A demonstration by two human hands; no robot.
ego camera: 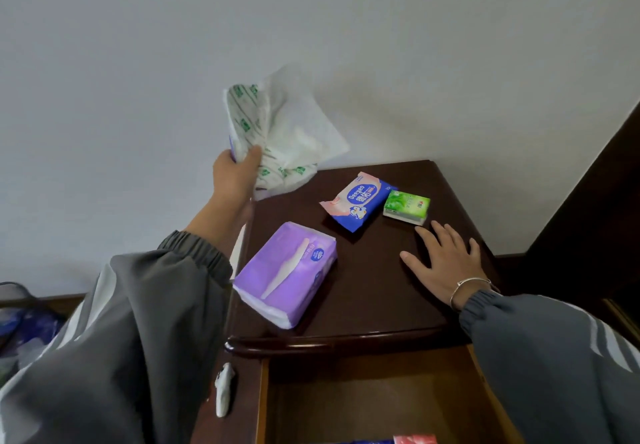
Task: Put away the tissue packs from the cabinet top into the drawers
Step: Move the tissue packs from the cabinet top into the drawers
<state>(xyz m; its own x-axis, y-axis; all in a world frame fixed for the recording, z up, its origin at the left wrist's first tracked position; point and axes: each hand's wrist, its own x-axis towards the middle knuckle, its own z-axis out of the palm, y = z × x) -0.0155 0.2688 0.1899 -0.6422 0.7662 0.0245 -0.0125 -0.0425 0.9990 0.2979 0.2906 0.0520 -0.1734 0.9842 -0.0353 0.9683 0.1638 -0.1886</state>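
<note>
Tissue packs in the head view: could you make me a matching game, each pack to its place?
Packs: 1 purple pack; 2 blue pack; 3 green pack; 4 white pack.
Places: a held up in the left hand; b nearest the front edge of the cabinet top; c just beyond the right hand; d directly left of the green pack.
Pairs: 1-b; 2-d; 3-c; 4-a.

With the cabinet top (374,291) as a clock face, the big tissue pack (287,274) lies at 8 o'clock, the wipes pack (358,201) at 12 and the pocket pack (407,207) just beside it at 2. The right hand (443,263) rests flat at 3. The left hand (235,173) holds a fourth pack (277,132) above the 10 o'clock corner. The open drawer (374,409) sits below at 6, with another pack (415,439) in it.
</note>
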